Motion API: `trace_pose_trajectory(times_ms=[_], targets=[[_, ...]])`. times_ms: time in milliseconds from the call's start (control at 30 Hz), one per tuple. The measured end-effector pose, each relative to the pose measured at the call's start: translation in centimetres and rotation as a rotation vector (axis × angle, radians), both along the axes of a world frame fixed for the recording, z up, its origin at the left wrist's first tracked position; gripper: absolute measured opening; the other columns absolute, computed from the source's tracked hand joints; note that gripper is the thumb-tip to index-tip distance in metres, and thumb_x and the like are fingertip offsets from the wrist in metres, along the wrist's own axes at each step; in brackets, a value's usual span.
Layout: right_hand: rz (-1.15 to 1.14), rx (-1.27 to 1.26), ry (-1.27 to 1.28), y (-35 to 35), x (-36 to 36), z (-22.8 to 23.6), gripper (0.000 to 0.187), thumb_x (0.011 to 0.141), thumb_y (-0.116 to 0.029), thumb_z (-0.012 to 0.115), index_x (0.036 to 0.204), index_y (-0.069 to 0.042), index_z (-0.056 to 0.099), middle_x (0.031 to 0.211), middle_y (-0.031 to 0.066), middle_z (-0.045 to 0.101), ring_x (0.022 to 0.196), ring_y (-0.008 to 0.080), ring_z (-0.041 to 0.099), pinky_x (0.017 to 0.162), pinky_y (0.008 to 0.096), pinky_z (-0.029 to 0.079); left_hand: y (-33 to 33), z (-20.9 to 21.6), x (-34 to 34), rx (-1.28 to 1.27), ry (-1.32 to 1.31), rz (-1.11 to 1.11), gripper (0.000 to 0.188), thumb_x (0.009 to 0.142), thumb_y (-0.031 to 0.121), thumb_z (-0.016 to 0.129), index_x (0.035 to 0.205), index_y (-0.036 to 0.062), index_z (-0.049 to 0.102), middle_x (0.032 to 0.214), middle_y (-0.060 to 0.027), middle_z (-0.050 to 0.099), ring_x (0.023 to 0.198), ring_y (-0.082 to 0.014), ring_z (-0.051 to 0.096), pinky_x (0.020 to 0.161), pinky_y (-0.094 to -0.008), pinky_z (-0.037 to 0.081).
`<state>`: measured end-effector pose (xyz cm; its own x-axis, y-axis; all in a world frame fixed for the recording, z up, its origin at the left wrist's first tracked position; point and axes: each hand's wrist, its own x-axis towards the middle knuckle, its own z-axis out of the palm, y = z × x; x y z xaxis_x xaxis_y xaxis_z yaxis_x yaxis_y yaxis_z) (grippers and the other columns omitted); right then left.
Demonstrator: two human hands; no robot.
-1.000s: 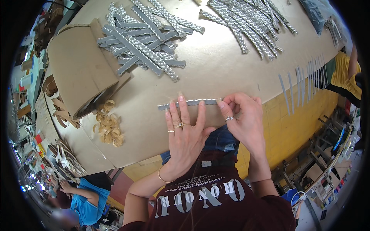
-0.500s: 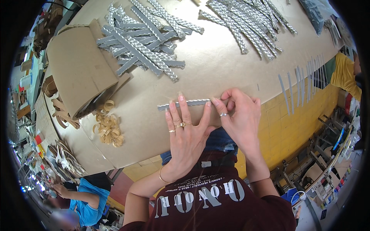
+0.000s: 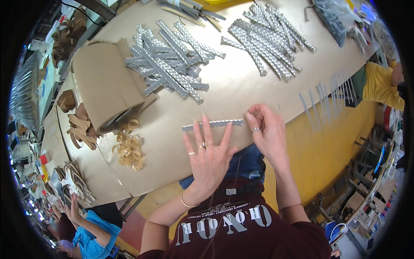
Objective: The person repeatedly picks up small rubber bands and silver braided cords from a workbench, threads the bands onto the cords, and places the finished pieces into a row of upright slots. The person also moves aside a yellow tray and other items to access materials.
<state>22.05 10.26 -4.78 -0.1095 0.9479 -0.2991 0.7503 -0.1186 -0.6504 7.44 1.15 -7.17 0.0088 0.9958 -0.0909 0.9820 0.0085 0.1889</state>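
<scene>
A narrow silver braided strip with a grey flat band along its near side (image 3: 221,123) lies crosswise on the brown-papered table before me. My left hand (image 3: 210,151) rests over it, fingers spread and fingertips pressing it down. Just past the strip's right end is my right hand (image 3: 268,134), its thumb and forefinger pinched together and slightly apart from the strip. Whatever sits in that pinch, if anything, is too small to make out. Farther off lie a jumbled pile of braided and grey strips (image 3: 170,64) and a second pile of silver braids (image 3: 267,43).
To the left stands a curled cardboard piece (image 3: 105,82), with coiled tan ribbon (image 3: 129,149) beside it. Thin grey strips (image 3: 321,101) hang over the table's right edge. A plastic bag (image 3: 330,19) sits far right. People in blue (image 3: 97,231) and yellow (image 3: 381,84) are nearby.
My right fingers have come off the strip's right end and moved slightly right of it. My left hand stays on the strip. The whole view has shifted, showing more of the table's far side.
</scene>
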Motion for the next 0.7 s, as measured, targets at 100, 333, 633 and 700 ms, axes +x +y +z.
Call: trace_pose_trajectory(times_ms=[100, 333, 633, 700], targets=[[0.091, 0.123, -0.039, -0.6, 0.1, -0.4, 0.018, 0.090, -0.022, 0.068, 0.103, -0.012, 0.064, 0.080, 0.0053, 0.062, 0.075, 0.0254, 0.061, 0.076, 0.0399, 0.041, -0.4, -0.3, 0.2, -0.006, -0.020, 0.002, 0.064, 0.088, 0.046, 0.065, 0.147, 0.0311, 0.046, 0.155, -0.0290, 0.027, 0.139, -0.0479, 0.034, 0.111, -0.0640, 0.023], [0.218, 0.178, -0.031, -1.0, -0.2, 0.6, 0.014, 0.087, -0.015, 0.071, 0.092, -0.005, 0.063, 0.084, 0.0108, 0.062, 0.078, 0.0301, 0.062, 0.072, 0.0410, 0.047, -1.4, -0.6, -1.3, -0.038, -0.263, 0.036, 0.071, 0.090, 0.046, 0.063, 0.151, 0.0183, 0.039, 0.158, -0.0305, 0.018, 0.145, -0.0495, 0.017, 0.114, -0.0662, 0.009], [0.153, 0.279, 0.593, 2.7, -1.7, 3.8, 0.014, 0.088, -0.006, 0.072, 0.093, 0.002, 0.062, 0.081, 0.0061, 0.067, 0.071, 0.0112, 0.062, 0.067, 0.0258, 0.050, -3.6, -2.2, -6.1, 0.179, -0.333, 0.306, 0.079, 0.091, 0.046, 0.061, 0.150, 0.0004, 0.032, 0.156, -0.0378, 0.010, 0.147, -0.0509, 0.007, 0.114, -0.0664, 0.001], [0.105, 0.319, 0.761, 4.2, -4.4, 3.7, 0.015, 0.088, -0.007, 0.072, 0.096, 0.003, 0.062, 0.082, 0.0064, 0.068, 0.072, 0.0124, 0.063, 0.069, 0.0263, 0.051, -3.3, -2.2, -5.5, 0.163, -0.269, 0.262, 0.080, 0.091, 0.046, 0.062, 0.151, 0.0029, 0.032, 0.155, -0.0381, 0.012, 0.147, -0.0512, 0.009, 0.113, -0.0683, 0.004]])
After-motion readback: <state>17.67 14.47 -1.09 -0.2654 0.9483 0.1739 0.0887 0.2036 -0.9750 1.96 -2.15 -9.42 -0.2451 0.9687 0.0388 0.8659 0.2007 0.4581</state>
